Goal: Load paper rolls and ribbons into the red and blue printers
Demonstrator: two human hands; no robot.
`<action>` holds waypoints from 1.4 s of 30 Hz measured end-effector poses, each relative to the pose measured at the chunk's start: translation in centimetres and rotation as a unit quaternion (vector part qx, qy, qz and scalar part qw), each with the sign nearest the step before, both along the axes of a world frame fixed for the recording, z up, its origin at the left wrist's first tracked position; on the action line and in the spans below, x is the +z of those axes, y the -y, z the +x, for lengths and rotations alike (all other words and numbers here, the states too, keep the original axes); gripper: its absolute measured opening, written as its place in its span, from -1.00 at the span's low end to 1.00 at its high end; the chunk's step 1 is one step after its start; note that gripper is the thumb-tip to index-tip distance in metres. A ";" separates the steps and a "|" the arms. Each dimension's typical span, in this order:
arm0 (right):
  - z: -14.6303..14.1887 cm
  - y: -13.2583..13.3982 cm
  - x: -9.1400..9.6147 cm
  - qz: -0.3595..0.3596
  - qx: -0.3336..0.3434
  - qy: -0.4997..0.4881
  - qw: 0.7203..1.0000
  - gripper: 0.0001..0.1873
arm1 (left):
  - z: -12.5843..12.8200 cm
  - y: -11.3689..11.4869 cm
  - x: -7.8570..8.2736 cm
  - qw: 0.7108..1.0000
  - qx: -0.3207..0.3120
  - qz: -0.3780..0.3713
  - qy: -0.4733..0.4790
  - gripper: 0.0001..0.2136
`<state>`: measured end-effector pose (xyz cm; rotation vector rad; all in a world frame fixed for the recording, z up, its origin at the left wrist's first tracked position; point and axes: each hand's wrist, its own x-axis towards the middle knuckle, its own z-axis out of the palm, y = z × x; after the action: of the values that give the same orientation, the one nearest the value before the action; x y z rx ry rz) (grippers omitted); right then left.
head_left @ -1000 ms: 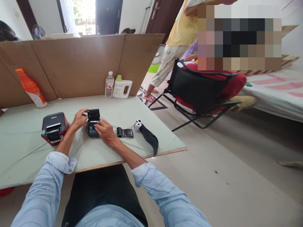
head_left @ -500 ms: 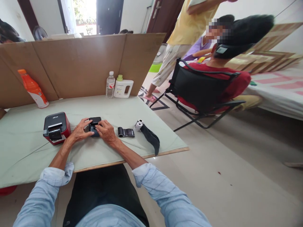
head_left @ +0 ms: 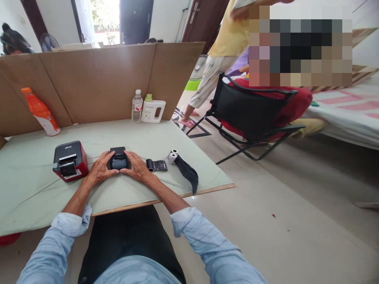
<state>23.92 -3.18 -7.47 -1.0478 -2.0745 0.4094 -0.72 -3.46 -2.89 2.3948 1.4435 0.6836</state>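
Note:
A small black portable printer [head_left: 119, 161] stands on the cloth-covered table, with its lid down. My left hand [head_left: 101, 167] is wrapped about its left side, fingers at the back corner and thumb at the front. From the other side my right hand [head_left: 136, 167] grips it the same way, and the two thumbs nearly meet at the front edge. To the left of my hands sits a red and black printer [head_left: 70, 161]. On the right lie a partly unrolled strip of shiny black film [head_left: 156, 165] and a paper roll [head_left: 172, 157] with a long black tail [head_left: 187, 172].
Along the cardboard screen [head_left: 100, 81] stand an orange bottle [head_left: 40, 112], a clear water bottle [head_left: 137, 106] and a white jug [head_left: 153, 111]. The table's wooden edge [head_left: 127, 208] runs before me. A person sits in a black folding chair [head_left: 251, 106] at right; another stands.
My right fingers have left the printer's top, where they were pinched, and moved to its right side. The printer's lid now looks shut. My left hand keeps its place on the left side.

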 end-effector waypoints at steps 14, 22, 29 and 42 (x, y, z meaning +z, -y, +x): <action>-0.3 0.7 -0.4 -0.022 -0.030 0.038 0.999 -0.03 | 0.4 0.8 -0.1 1.000 0.020 0.000 -0.010 -0.12; -0.3 1.2 0.1 -0.035 -0.038 0.042 0.998 -0.06 | 0.8 1.0 -0.5 0.998 0.036 0.015 -0.044 -0.15; -0.8 1.0 -0.1 -0.021 -0.052 0.054 0.997 -0.01 | 1.5 1.4 -0.9 0.996 0.056 0.014 -0.071 -0.08; -1.8 0.5 0.3 -0.001 -0.047 0.064 0.997 0.01 | 1.1 -0.3 -1.7 0.999 0.041 0.032 -0.005 -0.11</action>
<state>22.14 -3.70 -7.15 -1.1951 -2.1278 0.3042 0.42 -3.15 -4.56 2.4013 1.5536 0.7475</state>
